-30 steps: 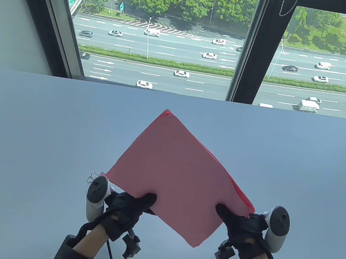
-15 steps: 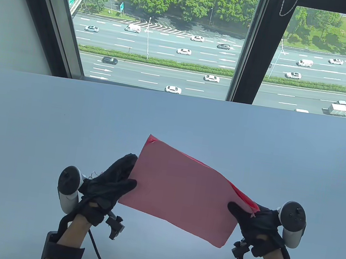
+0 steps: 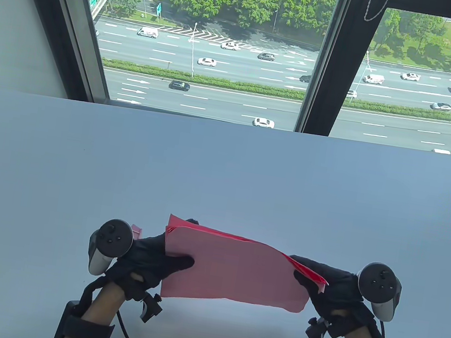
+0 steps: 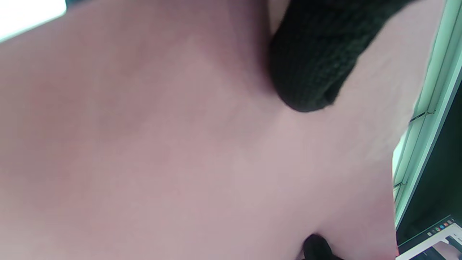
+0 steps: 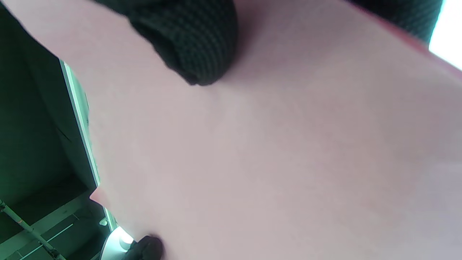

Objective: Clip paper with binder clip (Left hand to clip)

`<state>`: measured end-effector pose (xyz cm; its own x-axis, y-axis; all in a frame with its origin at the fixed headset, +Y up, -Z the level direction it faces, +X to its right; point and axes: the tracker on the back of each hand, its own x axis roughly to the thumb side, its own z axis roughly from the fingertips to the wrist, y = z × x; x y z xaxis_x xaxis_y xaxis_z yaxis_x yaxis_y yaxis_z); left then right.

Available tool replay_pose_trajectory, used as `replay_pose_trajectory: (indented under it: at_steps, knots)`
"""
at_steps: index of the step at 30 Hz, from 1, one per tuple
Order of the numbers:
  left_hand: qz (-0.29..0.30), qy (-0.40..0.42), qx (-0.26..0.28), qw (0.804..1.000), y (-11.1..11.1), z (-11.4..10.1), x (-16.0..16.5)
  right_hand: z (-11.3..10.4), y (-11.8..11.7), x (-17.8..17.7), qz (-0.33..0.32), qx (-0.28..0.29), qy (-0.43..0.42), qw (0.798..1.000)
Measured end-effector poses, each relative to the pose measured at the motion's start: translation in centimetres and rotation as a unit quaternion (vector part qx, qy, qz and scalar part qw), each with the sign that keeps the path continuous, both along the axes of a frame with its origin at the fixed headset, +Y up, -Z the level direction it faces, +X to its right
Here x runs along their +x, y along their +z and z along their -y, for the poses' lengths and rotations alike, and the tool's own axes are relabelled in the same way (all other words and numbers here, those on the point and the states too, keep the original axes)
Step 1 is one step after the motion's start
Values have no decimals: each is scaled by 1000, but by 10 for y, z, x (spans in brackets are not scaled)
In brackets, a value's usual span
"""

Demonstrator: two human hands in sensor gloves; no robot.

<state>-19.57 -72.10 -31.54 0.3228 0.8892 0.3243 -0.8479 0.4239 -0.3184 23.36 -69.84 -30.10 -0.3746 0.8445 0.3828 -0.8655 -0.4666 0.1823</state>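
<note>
Above the near table edge (image 3: 225,169), the pink paper stack (image 3: 235,270) is held up by both ends: left end gripped by the left hand (image 3: 152,262), right end pinched by the right hand (image 3: 329,284). Binder clip not identifiable.

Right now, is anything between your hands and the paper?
Nothing visible. The left hand grips the pink paper at its left edge, and the right hand grips its right edge.
</note>
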Motion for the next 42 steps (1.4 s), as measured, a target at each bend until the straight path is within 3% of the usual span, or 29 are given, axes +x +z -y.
replay_pose_trajectory:
  at_steps: [4, 8, 11, 15, 20, 22, 23, 29, 32, 34, 37, 39, 42]
  knots:
    - [3, 1, 26, 1000, 2, -3, 5, -4, 4, -3, 16, 32, 8, 999]
    - [-36, -10, 90, 995, 7, -6, 11, -6, 10, -10, 50, 91, 21, 994]
    - [-37, -47, 80, 995, 7, 1, 14, -4, 12, -14, 63, 113, 49, 990]
    - [-33, -100, 21, 994, -1, 25, 18, 19, 5, -22, 49, 43, 127, 990]
    - [-26, -52, 68, 996, 3, 19, 25, 13, 9, -25, 70, 82, 58, 993]
    - [-23, -83, 58, 995, 3, 20, 29, 15, 9, -28, 79, 83, 82, 990]
    - [-11, -119, 35, 992, 3, 23, 31, 20, 7, -31, 71, 54, 118, 989]
    - [-27, -86, 90, 992, 7, 18, 31, 14, 12, -32, 80, 101, 79, 989]
    - [-20, -143, 39, 989, 3, 26, 31, 23, 8, -35, 59, 54, 137, 987]
    - [-33, -115, 77, 990, 5, 26, 30, 22, 9, -35, 61, 71, 102, 990]
    - [-20, -90, 69, 993, 7, 21, 32, 17, 12, -36, 73, 96, 103, 987]
    - [-16, -120, 25, 992, 3, 29, 33, 25, 8, -39, 57, 58, 134, 988]
    - [-21, -76, 33, 996, 3, 31, 31, 25, 9, -38, 57, 67, 110, 990]
